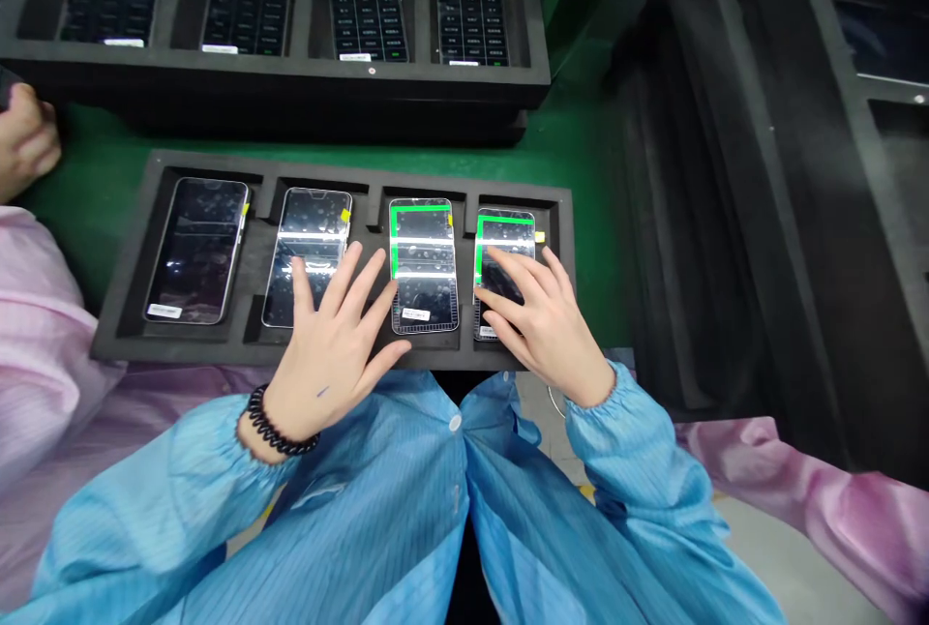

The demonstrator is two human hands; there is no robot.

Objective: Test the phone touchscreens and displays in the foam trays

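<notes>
A black foam tray (243,342) lies in front of me, with a row of smartphones in its slots. My left hand (335,340) is spread over the second phone (294,219) from the left, its fingertips on or just above the lower screen. My right hand (541,315), fingers apart, rests over the rightmost phone (508,233) and partly covers it. Green bars show along the top and left of that screen, as on the phone (423,291) beside it. The leftmost phone (194,248) has a dark screen. Each phone carries a small yellow tab.
Behind, a second black tray (464,78) holds phones with rows of text on their screens. More dark trays (697,170) stand at the right. A co-worker's hand (27,141) is at the left edge, and pink sleeves flank me. The bench top (581,161) is green.
</notes>
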